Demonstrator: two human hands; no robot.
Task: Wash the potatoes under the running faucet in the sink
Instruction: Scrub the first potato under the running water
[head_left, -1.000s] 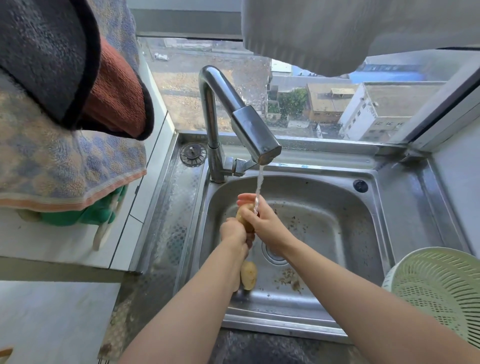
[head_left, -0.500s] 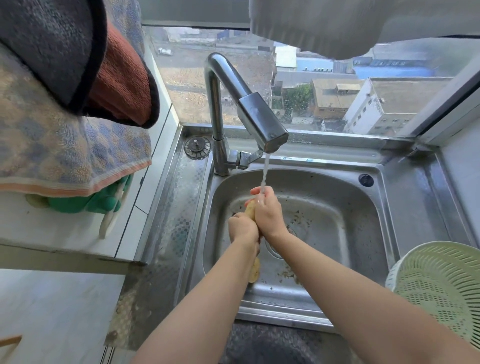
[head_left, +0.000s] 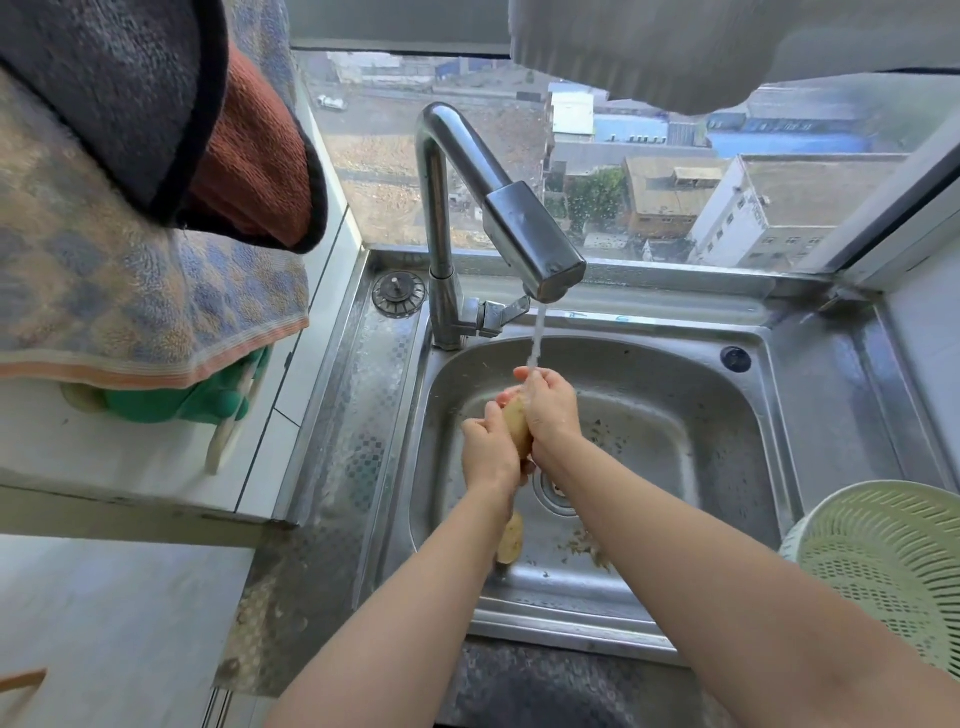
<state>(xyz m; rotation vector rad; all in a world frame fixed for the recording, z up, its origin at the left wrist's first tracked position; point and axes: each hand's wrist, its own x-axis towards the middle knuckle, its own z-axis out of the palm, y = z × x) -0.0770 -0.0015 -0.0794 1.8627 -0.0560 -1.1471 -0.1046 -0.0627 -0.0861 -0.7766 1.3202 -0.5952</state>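
A yellow-brown potato (head_left: 517, 423) is pressed between my left hand (head_left: 488, 452) and my right hand (head_left: 550, 408), over the middle of the steel sink (head_left: 675, 426). Water falls in a thin stream (head_left: 535, 340) from the chrome faucet (head_left: 530, 244) onto my right fingers and the potato's upper end. A second potato (head_left: 510, 538) lies on the sink floor near the front wall, partly hidden by my left forearm. The drain (head_left: 556, 491) shows just behind my wrists.
Bits of dirt and peel (head_left: 587, 545) lie on the sink floor. A pale green colander (head_left: 883, 561) stands at the right on the sink's edge. Towels (head_left: 130, 234) hang at the left over a green glove (head_left: 176, 400). A sink plug (head_left: 399, 293) rests by the faucet base.
The potato has turned between my hands and more of it shows now. My hands stay under the stream. The camera has tilted slightly.
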